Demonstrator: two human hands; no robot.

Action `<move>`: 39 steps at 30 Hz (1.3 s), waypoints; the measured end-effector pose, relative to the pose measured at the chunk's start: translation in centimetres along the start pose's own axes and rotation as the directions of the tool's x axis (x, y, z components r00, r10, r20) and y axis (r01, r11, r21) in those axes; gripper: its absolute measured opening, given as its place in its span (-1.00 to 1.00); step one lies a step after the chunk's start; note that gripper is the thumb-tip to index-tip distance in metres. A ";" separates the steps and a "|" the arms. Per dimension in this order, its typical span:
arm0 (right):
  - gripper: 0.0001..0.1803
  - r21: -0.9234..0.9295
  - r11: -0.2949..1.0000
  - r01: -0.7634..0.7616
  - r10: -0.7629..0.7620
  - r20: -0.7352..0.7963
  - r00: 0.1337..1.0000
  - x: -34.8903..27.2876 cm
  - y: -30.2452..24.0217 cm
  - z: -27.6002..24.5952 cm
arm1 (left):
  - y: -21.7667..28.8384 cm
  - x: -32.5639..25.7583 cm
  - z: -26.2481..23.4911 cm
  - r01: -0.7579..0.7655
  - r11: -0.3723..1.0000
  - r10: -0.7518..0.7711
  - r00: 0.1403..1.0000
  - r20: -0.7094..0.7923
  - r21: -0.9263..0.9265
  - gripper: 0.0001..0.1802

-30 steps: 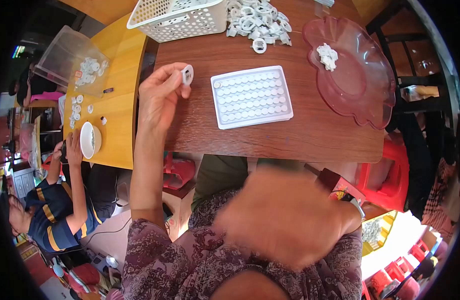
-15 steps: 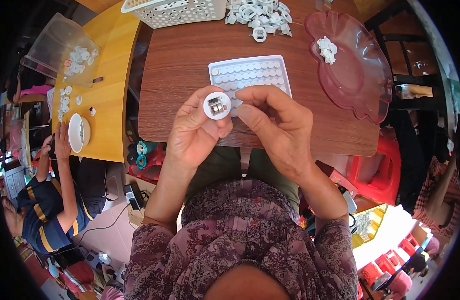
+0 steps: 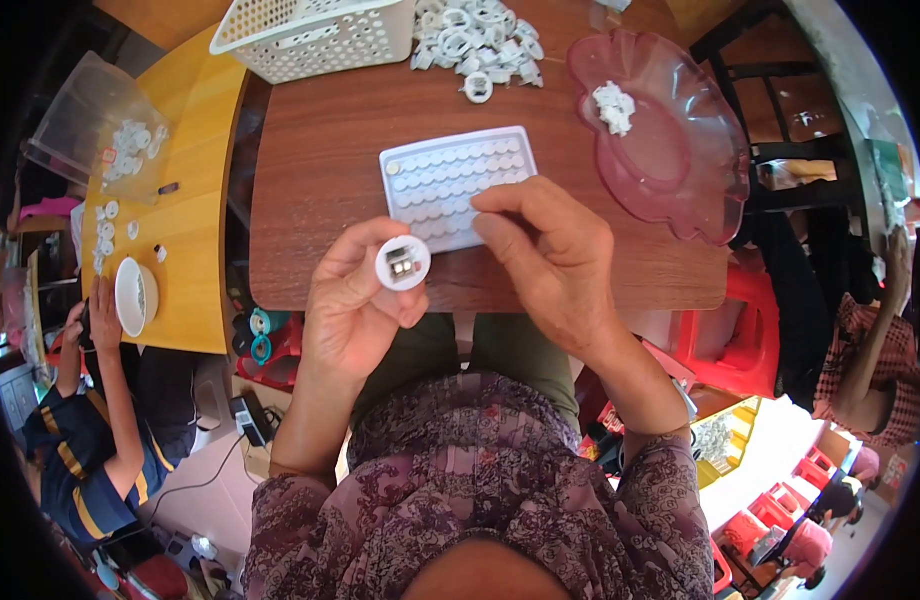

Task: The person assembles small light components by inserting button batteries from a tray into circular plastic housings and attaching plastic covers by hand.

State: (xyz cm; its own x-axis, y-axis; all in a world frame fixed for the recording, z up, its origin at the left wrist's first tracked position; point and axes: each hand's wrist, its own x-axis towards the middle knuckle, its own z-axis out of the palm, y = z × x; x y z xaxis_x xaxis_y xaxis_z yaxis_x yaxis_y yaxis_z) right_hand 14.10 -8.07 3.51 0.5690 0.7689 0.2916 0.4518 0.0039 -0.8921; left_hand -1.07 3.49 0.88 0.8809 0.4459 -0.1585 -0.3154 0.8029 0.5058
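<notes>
Between the thumb and fingers of my left hand [image 3: 345, 300] is a small round white plastic housing [image 3: 402, 263], its open face turned up. Shiny metal button cells and a dark part show inside it. My right hand [image 3: 555, 250] is over the right side of a white plastic tray [image 3: 388, 190] with rows of round scalloped slots. Its thumb and forefinger are drawn together in a pinch; whatever may be between them is too small to make out. One silvery round cell [image 3: 393, 169] lies in the tray's far left corner.
At the far side of the brown table [image 3: 310, 150] are a white perforated basket [image 3: 330, 45] and a heap of white plastic parts [image 3: 480, 40]. A pink scalloped dish [image 3: 670, 190] holds small white pieces [image 3: 613, 108]. Left, a co-worker's hands [image 3: 100, 315] are beside a white bowl [image 3: 137, 297].
My left hand has drawn the housing lower, away from the tray. My right hand has parted from the housing and is now over the tray. The whole view has shifted slightly.
</notes>
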 end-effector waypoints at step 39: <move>-0.81 -0.793 0.608 -0.032 0.081 0.022 0.996 7.7 11.1 -12.8 | -3.3 1.7 1.7 0.229 0.970 -0.224 0.973 0.060 -0.085 -0.62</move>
State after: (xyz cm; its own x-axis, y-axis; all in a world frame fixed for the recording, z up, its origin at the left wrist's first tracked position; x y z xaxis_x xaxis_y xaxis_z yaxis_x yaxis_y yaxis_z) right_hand 32.31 -10.30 0.29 0.5886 0.7804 0.2109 0.8015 -0.5294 -0.2781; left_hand 2.03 0.89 0.35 0.9487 0.2300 -0.2170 -0.1342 0.9143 0.3822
